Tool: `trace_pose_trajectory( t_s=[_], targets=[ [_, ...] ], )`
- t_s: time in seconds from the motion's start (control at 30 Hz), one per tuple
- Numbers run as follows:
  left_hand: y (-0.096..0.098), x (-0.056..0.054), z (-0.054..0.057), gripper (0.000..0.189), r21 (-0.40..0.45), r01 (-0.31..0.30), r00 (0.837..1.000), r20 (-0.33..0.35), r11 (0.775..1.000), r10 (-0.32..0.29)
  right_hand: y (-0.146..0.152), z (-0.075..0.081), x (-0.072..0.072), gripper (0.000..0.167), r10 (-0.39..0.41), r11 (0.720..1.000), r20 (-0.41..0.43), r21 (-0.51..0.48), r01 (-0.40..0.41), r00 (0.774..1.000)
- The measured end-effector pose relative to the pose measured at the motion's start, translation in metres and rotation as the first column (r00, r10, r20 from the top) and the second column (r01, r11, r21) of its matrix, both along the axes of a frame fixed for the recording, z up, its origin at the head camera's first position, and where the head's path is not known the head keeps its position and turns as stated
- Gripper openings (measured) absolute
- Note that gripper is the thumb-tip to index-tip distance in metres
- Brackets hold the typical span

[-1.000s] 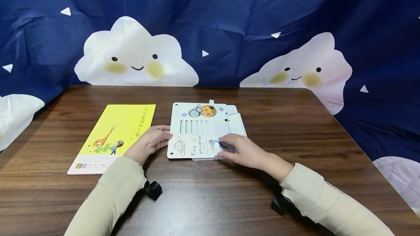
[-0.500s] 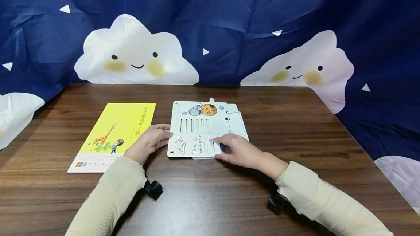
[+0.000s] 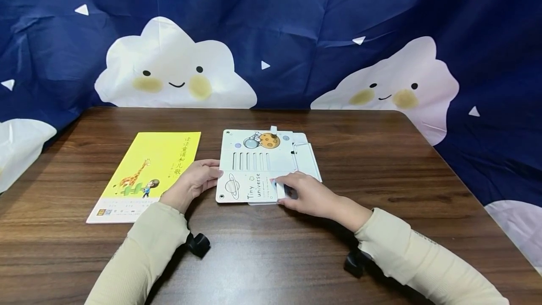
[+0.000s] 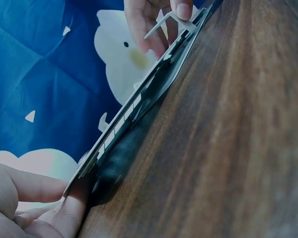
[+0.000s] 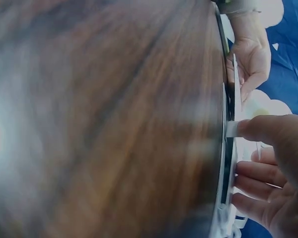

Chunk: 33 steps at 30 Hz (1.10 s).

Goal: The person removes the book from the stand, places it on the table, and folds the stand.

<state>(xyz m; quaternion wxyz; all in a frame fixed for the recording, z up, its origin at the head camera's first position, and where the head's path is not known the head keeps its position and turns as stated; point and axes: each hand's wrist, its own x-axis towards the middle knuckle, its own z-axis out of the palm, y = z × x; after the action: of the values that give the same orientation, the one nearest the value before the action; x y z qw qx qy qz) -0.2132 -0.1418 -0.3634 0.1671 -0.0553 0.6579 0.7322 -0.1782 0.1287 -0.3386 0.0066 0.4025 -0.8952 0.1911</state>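
Note:
A white book stand [image 3: 250, 161] printed with an astronaut, planets and "Tiny universe" lies on the table, its left edge slightly raised. My left hand [image 3: 195, 183] pinches that edge; in the left wrist view the thumb and fingers [image 4: 44, 188] grip its corner. My right hand [image 3: 309, 194] is at the near right corner. There it holds a white page clip [image 3: 281, 191], with the thumb [image 5: 263, 129] against the clip in the right wrist view. A second page clip [image 3: 274, 129] stands up at the far edge.
Left of the stand lies a yellow book [image 3: 156, 164] with a giraffe on its cover, partly under my left forearm. A white back panel [image 3: 308, 161] sticks out past the stand's right side. The brown wooden table [image 3: 402, 168] ends at a blue cloud-patterned curtain [image 3: 288, 22].
My right hand has shifted slightly left, and the near clip now stands more upright at its fingers. The back panel sticks out slightly further right. My left hand keeps its grip.

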Motion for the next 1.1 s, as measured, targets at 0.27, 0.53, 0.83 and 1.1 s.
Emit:
trace_pose_trajectory(
  t_s=[0.27,0.53,0.83,1.1],
  targets=[
    [0.002,0.004,0.000,0.044,0.011,0.003,1.000,-0.004,1.000,-0.003,-0.001,0.020,-0.021,0.046,0.012,1.000,0.060,0.028,-0.014,0.998],
    [0.000,0.004,0.001,0.044,0.000,-0.001,1.000,-0.013,1.000,0.001,-0.007,0.043,-0.078,0.049,-0.190,0.981,0.113,0.047,0.186,0.975],
    [0.001,0.002,0.001,0.044,-0.006,-0.012,1.000,-0.022,1.000,0.012,-0.024,0.031,-0.121,0.059,-0.401,0.915,0.243,0.055,0.400,0.883],
    [0.002,0.003,0.000,0.042,-0.013,-0.019,0.999,-0.027,1.000,0.019,-0.037,0.019,-0.131,0.066,-0.396,0.917,0.292,0.088,0.388,0.870]
  ],
)
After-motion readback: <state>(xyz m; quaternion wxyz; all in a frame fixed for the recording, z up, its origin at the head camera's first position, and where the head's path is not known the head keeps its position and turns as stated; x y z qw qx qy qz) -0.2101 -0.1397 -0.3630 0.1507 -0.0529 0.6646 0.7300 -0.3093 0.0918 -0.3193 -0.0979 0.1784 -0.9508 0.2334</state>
